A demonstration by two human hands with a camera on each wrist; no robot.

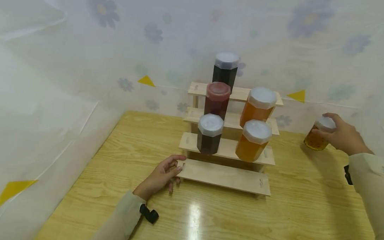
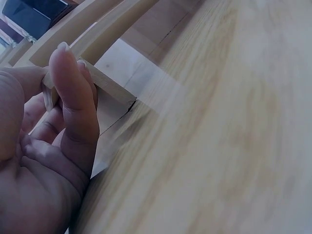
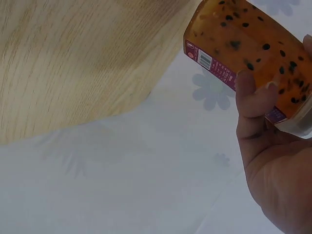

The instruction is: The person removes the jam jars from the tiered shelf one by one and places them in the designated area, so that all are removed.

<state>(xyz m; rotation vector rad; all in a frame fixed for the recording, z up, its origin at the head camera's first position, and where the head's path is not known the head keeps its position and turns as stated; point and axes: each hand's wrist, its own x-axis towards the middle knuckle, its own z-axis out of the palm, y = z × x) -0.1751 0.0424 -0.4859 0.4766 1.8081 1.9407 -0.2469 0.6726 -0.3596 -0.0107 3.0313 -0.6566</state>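
At the right of the head view, my right hand [image 1: 345,134] grips a clear jar [image 1: 316,140] with a white lid near its top. The right wrist view shows the jar's amber filling [image 3: 263,53] dotted with dark seeds, and a purple label with a barcode. My left hand [image 1: 159,177] pinches the left end of the lowest step of a stepped wooden rack [image 1: 225,176]; its thumb and fingers close on the board's corner in the left wrist view. Whether the held jar touches the table is hard to tell.
Jars stand on the upper steps: a dark one [image 1: 225,73] on top, a red one [image 1: 217,99] and an orange one [image 1: 259,104] below, then a dark one [image 1: 209,138] and an orange one [image 1: 253,143]. Flowered sheeting [image 1: 182,35] borders the wooden table [image 1: 297,208].
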